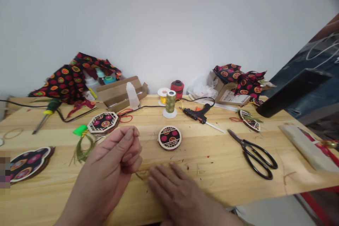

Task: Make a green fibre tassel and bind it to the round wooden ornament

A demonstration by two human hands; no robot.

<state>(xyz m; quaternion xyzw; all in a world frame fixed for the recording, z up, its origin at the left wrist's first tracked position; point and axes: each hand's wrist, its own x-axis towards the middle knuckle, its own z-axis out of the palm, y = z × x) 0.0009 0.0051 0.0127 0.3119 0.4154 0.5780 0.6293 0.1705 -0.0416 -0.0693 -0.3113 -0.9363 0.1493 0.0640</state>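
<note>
My left hand (120, 159) is raised over the table, thumb and forefinger pinched together; whatever may be between them is too small to make out. Palm down on the wood, my right hand (174, 187) lies with its fingers stretched out, slightly blurred. Some thin olive thread (141, 175) shows beside its fingertips. Just beyond both hands sits a round ornament (170, 137) with a pale wooden lattice over dark patterned cloth. Left of it are an octagonal ornament (103, 123) and an olive tassel (82, 148) with a bright green piece (79, 130).
Black scissors (254, 155) lie at the right, near a fan-shaped ornament (249, 120). Behind are a glue gun (197, 113), an olive thread spool (171, 102), a red spool (177, 88) and a cardboard box (120, 93). A screwdriver (47, 113) lies left. A black post (291, 93) leans at right.
</note>
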